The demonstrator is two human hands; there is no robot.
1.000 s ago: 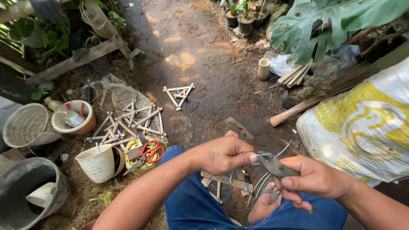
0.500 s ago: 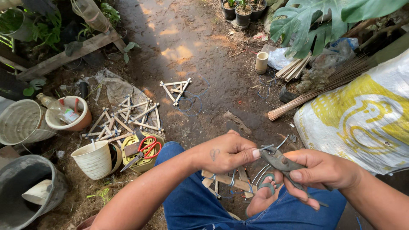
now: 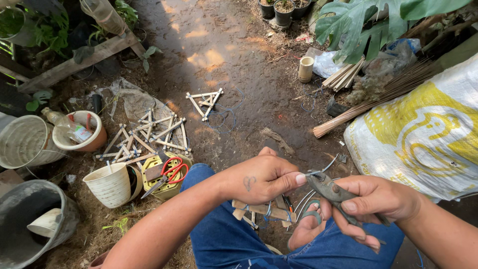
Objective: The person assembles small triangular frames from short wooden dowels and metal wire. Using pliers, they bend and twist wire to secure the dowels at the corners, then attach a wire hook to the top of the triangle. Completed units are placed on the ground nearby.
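Note:
My right hand (image 3: pixel 374 200) grips a pair of grey metal pliers (image 3: pixel 332 191), jaws pointing left. My left hand (image 3: pixel 259 178) pinches the end of a thin wire (image 3: pixel 309 173) right at the plier jaws. Below my hands a small frame of bamboo sticks tied with wire (image 3: pixel 259 211) lies by my sandalled foot (image 3: pixel 309 229). Several loose wire strands (image 3: pixel 318 185) curve away under the pliers. My legs in blue jeans (image 3: pixel 234 239) fill the bottom middle.
Finished bamboo stick frames (image 3: pixel 149 135) lie piled at left, another frame (image 3: pixel 205 102) farther out. Red-handled scissors (image 3: pixel 168 175) rest on a yellow box. White pot (image 3: pixel 109 185), terracotta bowl (image 3: pixel 79 130), buckets at left. Yellow-white sack (image 3: pixel 423 134), broom sticks (image 3: pixel 368 104) at right.
The view has drifted slightly; my hands stay together at the pliers, with the left fingers now pinching the wire tip closer to the jaws.

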